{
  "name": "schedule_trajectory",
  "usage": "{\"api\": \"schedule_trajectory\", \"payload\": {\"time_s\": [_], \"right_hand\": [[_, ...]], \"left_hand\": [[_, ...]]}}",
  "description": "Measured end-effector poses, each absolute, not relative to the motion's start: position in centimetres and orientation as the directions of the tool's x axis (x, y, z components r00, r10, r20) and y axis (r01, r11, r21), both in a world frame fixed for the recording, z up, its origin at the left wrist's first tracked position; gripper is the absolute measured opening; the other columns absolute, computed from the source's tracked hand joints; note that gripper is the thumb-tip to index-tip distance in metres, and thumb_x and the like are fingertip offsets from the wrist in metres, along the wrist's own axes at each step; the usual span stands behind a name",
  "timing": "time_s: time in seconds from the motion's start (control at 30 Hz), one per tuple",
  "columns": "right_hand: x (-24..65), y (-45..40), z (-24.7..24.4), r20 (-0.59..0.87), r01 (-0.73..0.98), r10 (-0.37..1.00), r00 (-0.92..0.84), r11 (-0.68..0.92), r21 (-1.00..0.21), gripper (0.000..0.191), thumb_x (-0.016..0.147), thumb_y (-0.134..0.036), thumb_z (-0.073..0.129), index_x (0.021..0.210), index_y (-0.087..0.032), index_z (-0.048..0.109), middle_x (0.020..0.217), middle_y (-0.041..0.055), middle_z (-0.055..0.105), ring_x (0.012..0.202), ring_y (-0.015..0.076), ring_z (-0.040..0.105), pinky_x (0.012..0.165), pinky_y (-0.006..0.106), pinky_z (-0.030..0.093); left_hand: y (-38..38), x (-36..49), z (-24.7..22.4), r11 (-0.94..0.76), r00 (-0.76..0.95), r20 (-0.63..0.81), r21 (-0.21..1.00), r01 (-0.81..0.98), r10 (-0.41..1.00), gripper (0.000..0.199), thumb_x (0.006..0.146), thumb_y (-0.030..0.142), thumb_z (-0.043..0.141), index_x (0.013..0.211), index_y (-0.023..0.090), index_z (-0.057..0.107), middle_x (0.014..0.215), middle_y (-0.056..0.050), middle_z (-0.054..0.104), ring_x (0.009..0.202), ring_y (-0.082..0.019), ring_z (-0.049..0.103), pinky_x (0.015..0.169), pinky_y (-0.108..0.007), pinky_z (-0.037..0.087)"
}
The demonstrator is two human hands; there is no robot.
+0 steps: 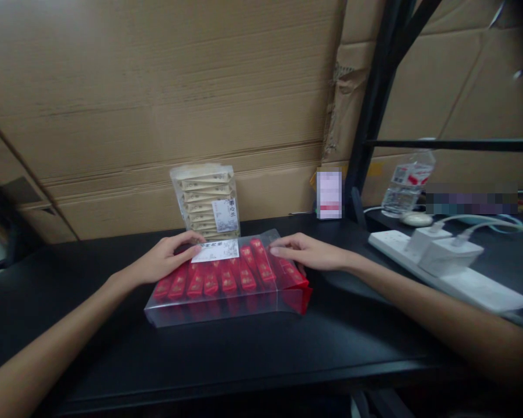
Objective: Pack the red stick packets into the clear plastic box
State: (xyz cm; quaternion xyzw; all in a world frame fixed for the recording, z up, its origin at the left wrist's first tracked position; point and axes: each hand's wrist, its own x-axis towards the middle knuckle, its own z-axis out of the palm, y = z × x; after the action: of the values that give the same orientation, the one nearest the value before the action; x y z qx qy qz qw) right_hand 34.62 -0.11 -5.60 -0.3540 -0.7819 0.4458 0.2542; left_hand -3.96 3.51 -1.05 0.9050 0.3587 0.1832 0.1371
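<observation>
A clear plastic box point(213, 310) lies flat on the black table, filled with a row of red packets point(229, 280) with gold print. A white label with dark lettering point(217, 251) is on its top. My left hand point(169, 257) grips the box's far left part, thumb over the label's edge. At the right end, my right hand point(303, 251) holds the box's edge, thumb on top and the other fingers partly hidden behind. Red packets point(298, 278) stick out of that end. Behind the box stands a clear pack of cream-coloured packets point(207, 200) with a label.
A black table point(226, 360) carries everything. On the right lie a white power strip point(453, 273) with plugged-in chargers point(451, 253) and a water bottle point(408, 180). A phone point(329, 194) leans near a black metal post point(372, 110). Cardboard point(178, 87) lines the back.
</observation>
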Motion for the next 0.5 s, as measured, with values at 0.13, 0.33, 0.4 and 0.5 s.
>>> {"api": "schedule_trajectory", "payload": {"time_s": [0.13,0.33,0.4,0.5], "right_hand": [[34.66,-0.16,-5.53,0.077,0.343,0.782,-0.618,0.357,-0.869,0.052,0.099,-0.064,0.054,0.112,-0.016,0.071,0.069,-0.0015,0.064,0.051,0.0088,0.055,0.047,0.020,0.046],[34.75,-0.08,-5.62,0.076,0.350,0.782,-0.618,0.361,-0.864,0.054,0.099,-0.065,0.053,0.114,-0.016,0.071,0.069,-0.0013,0.063,0.051,0.0088,0.054,0.048,0.021,0.046],[34.78,-0.09,-5.63,0.078,0.351,0.781,-0.619,0.364,-0.863,0.053,0.099,-0.064,0.053,0.114,-0.016,0.071,0.070,-0.0013,0.063,0.051,0.0086,0.053,0.048,0.021,0.046],[34.83,-0.15,-5.58,0.083,0.359,0.781,-0.619,0.375,-0.855,0.054,0.099,-0.065,0.053,0.114,-0.017,0.071,0.072,-0.0009,0.063,0.053,0.0086,0.052,0.049,0.021,0.045]], "left_hand": [[3.44,-3.90,-1.03,-0.696,0.670,0.224,0.387,0.605,0.708,0.032,0.106,0.043,0.050,0.128,0.023,0.063,0.129,-0.007,0.069,0.115,-0.025,0.066,0.099,-0.039,0.051],[3.31,-3.85,-0.93,-0.689,0.670,0.215,0.403,0.602,0.711,0.032,0.106,0.044,0.050,0.128,0.024,0.062,0.128,-0.007,0.069,0.116,-0.026,0.065,0.100,-0.040,0.050],[3.33,-3.86,-0.93,-0.692,0.673,0.216,0.403,0.599,0.708,0.032,0.106,0.044,0.050,0.128,0.024,0.062,0.129,-0.007,0.068,0.116,-0.026,0.065,0.101,-0.041,0.050],[3.35,-3.84,-0.92,-0.694,0.674,0.215,0.400,0.599,0.707,0.031,0.106,0.044,0.050,0.128,0.024,0.061,0.129,-0.007,0.068,0.117,-0.025,0.065,0.102,-0.040,0.049]]}}
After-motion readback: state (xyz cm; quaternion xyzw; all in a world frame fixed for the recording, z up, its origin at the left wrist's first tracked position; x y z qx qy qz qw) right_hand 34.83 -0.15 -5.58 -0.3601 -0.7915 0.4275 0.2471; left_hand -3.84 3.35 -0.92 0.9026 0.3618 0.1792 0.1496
